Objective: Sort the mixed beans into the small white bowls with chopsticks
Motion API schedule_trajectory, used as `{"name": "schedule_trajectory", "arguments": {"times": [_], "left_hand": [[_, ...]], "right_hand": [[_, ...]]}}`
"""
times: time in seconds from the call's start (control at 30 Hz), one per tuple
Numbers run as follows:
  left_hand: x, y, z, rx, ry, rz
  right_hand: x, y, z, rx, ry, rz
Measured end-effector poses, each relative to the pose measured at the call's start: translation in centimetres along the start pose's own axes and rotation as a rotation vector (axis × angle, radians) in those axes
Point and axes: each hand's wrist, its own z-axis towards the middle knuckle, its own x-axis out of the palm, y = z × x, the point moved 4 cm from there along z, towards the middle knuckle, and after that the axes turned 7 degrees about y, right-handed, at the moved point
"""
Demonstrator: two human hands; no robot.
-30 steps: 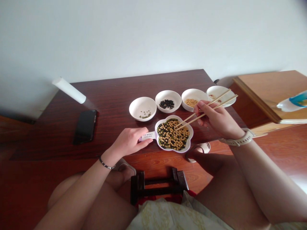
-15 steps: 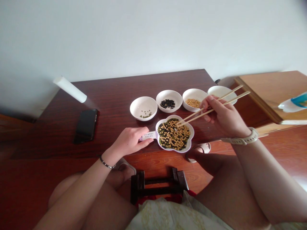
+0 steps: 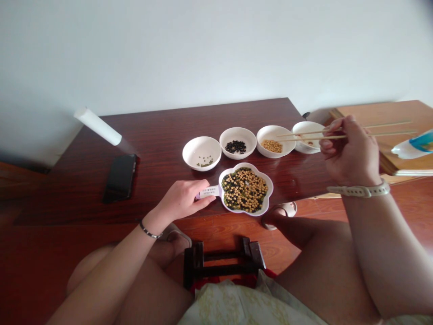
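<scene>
My right hand [image 3: 352,153] is closed on a pair of wooden chopsticks [image 3: 304,134], held nearly level, their tips over the white bowl of yellow beans [image 3: 274,135]. I cannot tell if a bean is between the tips. My left hand [image 3: 184,198] rests on the table with its fingers curled on the labelled handle [image 3: 209,192] of a flower-shaped white dish [image 3: 246,189] full of mixed yellow, green and black beans. Behind it stand a bowl of green beans [image 3: 201,153], a bowl of black beans [image 3: 237,142] and a far-right bowl [image 3: 306,131] with a few reddish beans.
A black phone [image 3: 121,177] and a white cylinder [image 3: 97,126] lie on the dark wooden table [image 3: 162,135] at the left. A lighter wooden surface [image 3: 389,122] with a white and blue object [image 3: 412,145] stands to the right. A small dark stool [image 3: 223,262] is between my knees.
My right hand has lifted the chopsticks out of the flower-shaped dish and swung right and back, tips now over the yellow-bean bowl. My left hand has stayed put.
</scene>
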Motion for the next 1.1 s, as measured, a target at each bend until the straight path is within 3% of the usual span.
{"name": "schedule_trajectory", "arguments": {"times": [0.1,0.27,0.47,0.87,1.1], "left_hand": [[0.0,0.0,0.0,-0.002,0.010,-0.002],[0.1,0.1,0.0,-0.007,0.018,0.002],[0.0,0.0,0.0,-0.010,0.015,0.004],[0.0,0.0,0.0,-0.004,-0.001,-0.005],[0.1,0.0,0.0,-0.002,0.007,-0.001]], "right_hand": [[1.8,0.5,-0.8,0.080,0.059,-0.031],[5.4,0.4,-2.5,0.296,0.352,-0.052],[7.5,0.5,-3.8,0.281,0.504,-0.218],[7.9,1.3,-4.1,0.211,0.517,-0.285],[8.2,0.3,-4.3,0.227,0.550,-0.274]]}}
